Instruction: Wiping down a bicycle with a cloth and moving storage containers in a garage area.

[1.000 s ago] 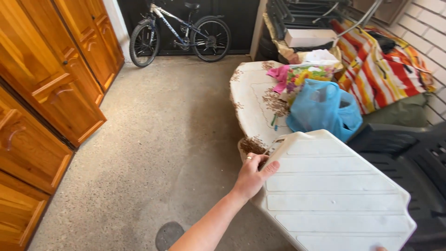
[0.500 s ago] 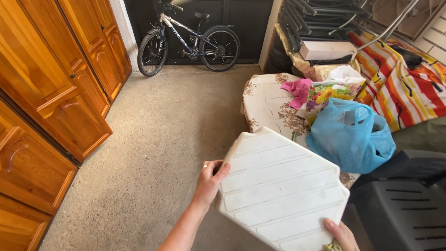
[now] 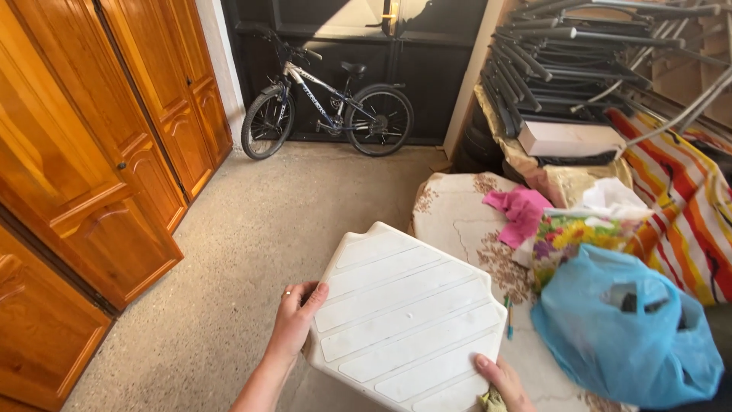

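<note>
I am watching the fingers (image 3: 314,294) of the left hand (image 3: 293,319) curling over the left edge of a white plastic panel (image 3: 404,319), thumb on the ribbed top face, a ring showing on one finger, while the right hand (image 3: 505,381) is pinching the panel's lower right edge with the thumb on top (something yellowish is peeking out under that hand, too little of it showing to name). Both hands are closing on the panel and holding it clear of everything, tilted, above the concrete floor (image 3: 252,244) and just beside the cloth-covered table (image 3: 450,214). So the panel is already lifted and in hand; it is not yet resting on any surface, and the pictures are giving no sign of where it belongs. On the table are lying a pink cloth (image 3: 522,210), a flowered bag (image 3: 572,236) and a blue plastic bag (image 3: 625,336), all untouched. Beyond them folded chairs (image 3: 557,61) are stacking against the wall above a striped orange cloth (image 3: 686,206). A bicycle (image 3: 328,103) is leaning against the dark door at the far end, and wooden cupboard doors (image 3: 99,152) are lining the left side.
</note>
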